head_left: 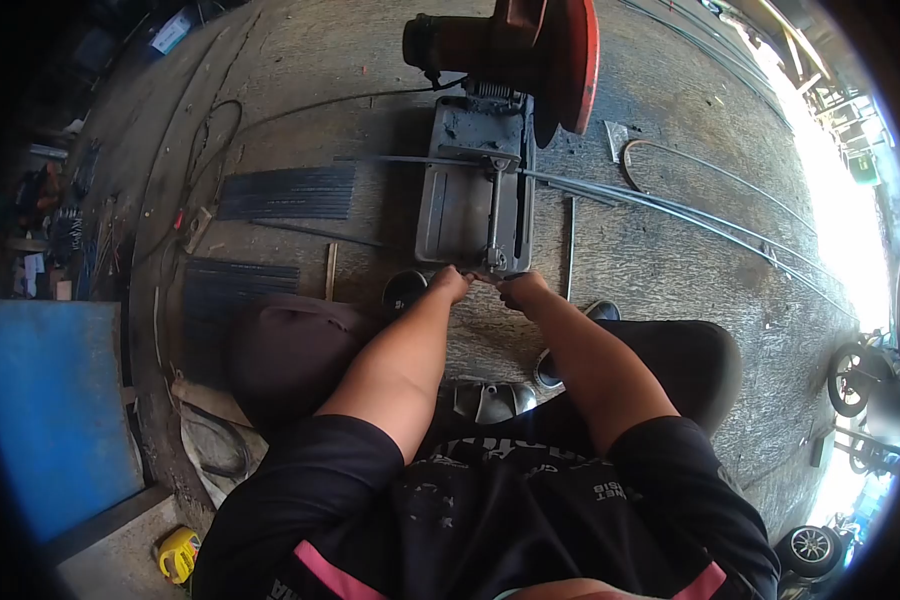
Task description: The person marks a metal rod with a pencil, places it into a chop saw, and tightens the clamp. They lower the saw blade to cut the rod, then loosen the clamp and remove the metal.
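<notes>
A chop saw (430,220) stands on the floor in front of me, its red blade guard (582,70) and motor raised above the grey base. Its vise screw (496,205) runs toward me along the base. Thin metal rods (620,195) pass sideways through the vise and stretch far to the right. At the near end of the screw, my left hand (452,284) and my right hand (523,290) are closed close together on the vise handle (482,277). My fingers cover most of that handle.
Two rows of cut dark metal strips (285,193) (240,283) lie on the left. A power cable (320,100) crosses the floor behind them. One short rod (571,245) lies to the right of the base. A yellow tape measure (178,555) and a blue panel (55,410) are at lower left.
</notes>
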{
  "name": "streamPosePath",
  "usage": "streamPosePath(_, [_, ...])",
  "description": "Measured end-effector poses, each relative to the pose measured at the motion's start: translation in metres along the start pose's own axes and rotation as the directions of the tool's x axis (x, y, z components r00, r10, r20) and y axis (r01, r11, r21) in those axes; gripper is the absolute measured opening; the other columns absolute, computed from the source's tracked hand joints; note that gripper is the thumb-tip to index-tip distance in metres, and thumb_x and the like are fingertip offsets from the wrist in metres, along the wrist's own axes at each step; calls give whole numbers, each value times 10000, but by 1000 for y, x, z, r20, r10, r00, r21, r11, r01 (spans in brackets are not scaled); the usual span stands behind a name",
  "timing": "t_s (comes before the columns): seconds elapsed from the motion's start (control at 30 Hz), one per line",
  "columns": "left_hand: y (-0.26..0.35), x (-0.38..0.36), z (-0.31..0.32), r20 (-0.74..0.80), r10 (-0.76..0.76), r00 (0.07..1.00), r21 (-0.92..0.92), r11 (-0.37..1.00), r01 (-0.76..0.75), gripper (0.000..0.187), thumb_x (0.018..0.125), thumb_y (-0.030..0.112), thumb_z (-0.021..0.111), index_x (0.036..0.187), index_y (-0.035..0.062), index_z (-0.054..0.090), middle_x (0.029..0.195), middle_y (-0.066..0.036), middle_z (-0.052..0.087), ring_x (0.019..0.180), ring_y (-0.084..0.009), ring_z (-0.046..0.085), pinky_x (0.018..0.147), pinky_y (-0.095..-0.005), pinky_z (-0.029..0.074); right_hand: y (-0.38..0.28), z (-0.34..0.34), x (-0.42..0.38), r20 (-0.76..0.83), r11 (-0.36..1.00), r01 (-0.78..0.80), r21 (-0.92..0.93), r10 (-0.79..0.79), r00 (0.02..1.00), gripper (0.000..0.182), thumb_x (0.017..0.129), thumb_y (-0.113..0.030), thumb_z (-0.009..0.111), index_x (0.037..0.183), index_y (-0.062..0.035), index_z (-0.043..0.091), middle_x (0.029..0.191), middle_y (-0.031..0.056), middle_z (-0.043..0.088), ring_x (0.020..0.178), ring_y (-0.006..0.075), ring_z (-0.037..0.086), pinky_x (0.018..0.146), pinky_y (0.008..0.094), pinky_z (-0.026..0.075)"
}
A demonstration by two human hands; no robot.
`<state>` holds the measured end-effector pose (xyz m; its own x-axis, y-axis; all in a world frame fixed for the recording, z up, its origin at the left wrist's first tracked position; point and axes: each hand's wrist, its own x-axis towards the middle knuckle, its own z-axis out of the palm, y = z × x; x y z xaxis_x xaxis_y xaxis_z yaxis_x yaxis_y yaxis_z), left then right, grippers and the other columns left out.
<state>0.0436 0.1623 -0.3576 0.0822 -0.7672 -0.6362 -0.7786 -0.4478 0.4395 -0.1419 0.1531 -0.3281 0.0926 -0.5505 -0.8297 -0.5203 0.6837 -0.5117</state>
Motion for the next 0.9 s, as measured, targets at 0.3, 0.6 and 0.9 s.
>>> streamPosePath(0.3, [-25,49,21,-88,-243,966,-318,926,204,339,916,291,432,857,-6,585,617,-131,583,465,-230,565,414,-367,441,0,-72,-58,656,963,-131,234,-57,752,418,880,-28,494,1297,-28,520,1379,62,503,1176,287,540,895,406,486])
streamPosePath(0.6, [7,-17,-1,-36,-8,999,-47,999,7,766,823,619,561,1332,55,462,1219,-252,568,1149,-372,554,938,-446,448,9,-46,-32,305,974,-207,93,170,937,556,830,83,453,1347,-120,466,1322,96,546,1037,259,614,785,436,546])
streamPosePath(0.9, [8,-1,-14,-536,-227,813,-344,938,35,729,775,484,686,1312,71,417,1229,-245,473,1168,-413,476,989,-491,398,26,-39,4,330,961,-116,-252,198,923,435,970,-82,376,1399,-157,388,1346,88,535,1080,273,611,780,427,543])
